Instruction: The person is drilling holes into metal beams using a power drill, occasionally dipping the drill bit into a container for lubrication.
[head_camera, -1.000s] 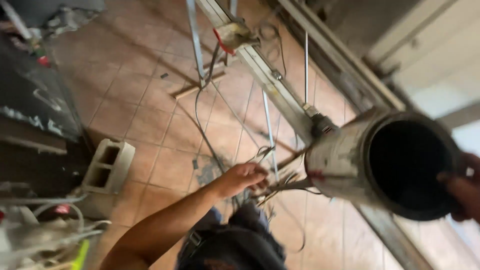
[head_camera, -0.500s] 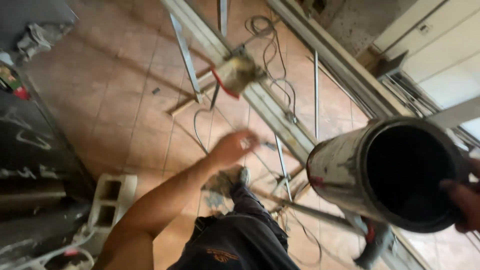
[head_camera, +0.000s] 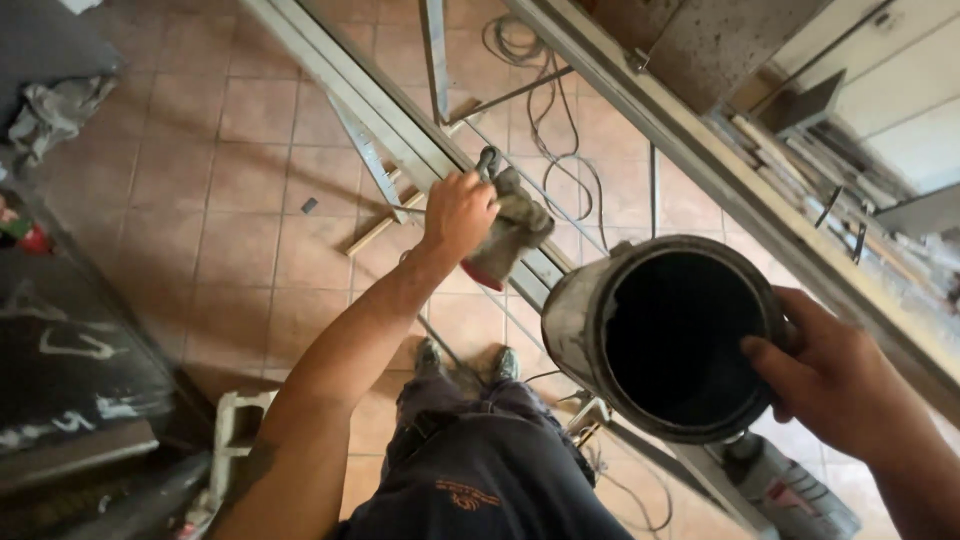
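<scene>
My right hand (head_camera: 838, 385) grips the rim of a large grey metal can (head_camera: 665, 335), held tilted with its dark open mouth towards me. My left hand (head_camera: 458, 212) reaches out over a long metal frame rail (head_camera: 350, 95) and closes on a dirty grey work glove with a red cuff (head_camera: 510, 230) that lies on the rail. Below me I see my dark trousers (head_camera: 480, 470) and my shoes (head_camera: 465, 362) on the tiled floor.
A loose cable (head_camera: 545, 100) coils on the terracotta tile floor (head_camera: 240, 180) between the metal rails. A power tool (head_camera: 790, 490) lies at the lower right. A concrete block (head_camera: 235, 440) stands at the lower left beside a dark painted surface (head_camera: 70, 360). Stacked metal bars (head_camera: 800, 150) lie at the upper right.
My left hand rose from near the wires on the floor to the rail and took hold of the glove. The can stayed in my right hand while the view shifted.
</scene>
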